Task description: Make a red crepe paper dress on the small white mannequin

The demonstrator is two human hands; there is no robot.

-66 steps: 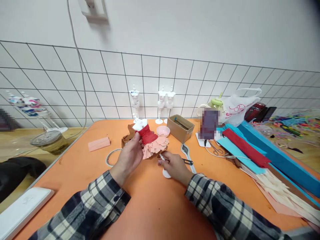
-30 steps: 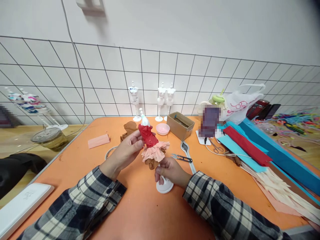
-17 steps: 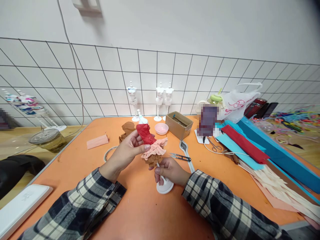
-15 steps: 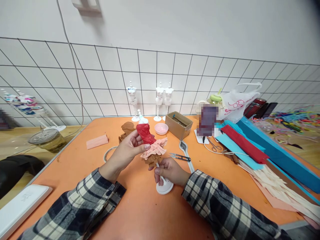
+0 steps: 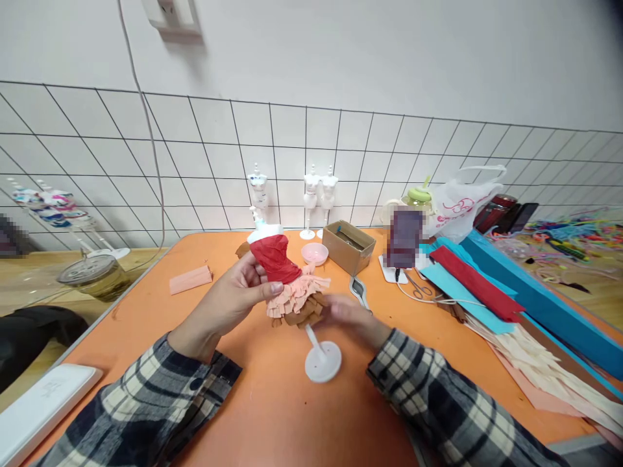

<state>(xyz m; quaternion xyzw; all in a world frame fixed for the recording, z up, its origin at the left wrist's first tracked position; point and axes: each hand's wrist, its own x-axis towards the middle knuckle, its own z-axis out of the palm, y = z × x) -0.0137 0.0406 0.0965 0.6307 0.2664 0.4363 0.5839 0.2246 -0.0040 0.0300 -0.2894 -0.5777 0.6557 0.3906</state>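
Observation:
My left hand point(image 5: 243, 283) is closed on a small white mannequin point(image 5: 264, 231), its thumb in front at the waist of the paper dress. The dress has a red bodice point(image 5: 275, 257), a ruffled pink skirt layer point(image 5: 294, 295) and a brown layer point(image 5: 307, 311) under it. The mannequin leans, with its top to the upper left and its round white base point(image 5: 323, 362) toward me. My right hand point(image 5: 350, 316) is at the right edge of the brown ruffle, blurred by motion. Whether its fingers grip the ruffle cannot be made out.
Behind stand several white mannequins point(image 5: 311, 198), a pink bowl point(image 5: 315, 253) and a cardboard box point(image 5: 348, 246). A folded pink paper strip point(image 5: 191, 279) lies left. To the right are a phone point(image 5: 405, 239), scissors point(image 5: 419, 287) and coloured paper sheets point(image 5: 474, 288). A white device point(image 5: 53, 408) sits front left.
My right hand has let go of the mannequin's stand and moved up to the skirt's right side. The mannequin has turned in my left hand, its white chest now showing above the red bodice.

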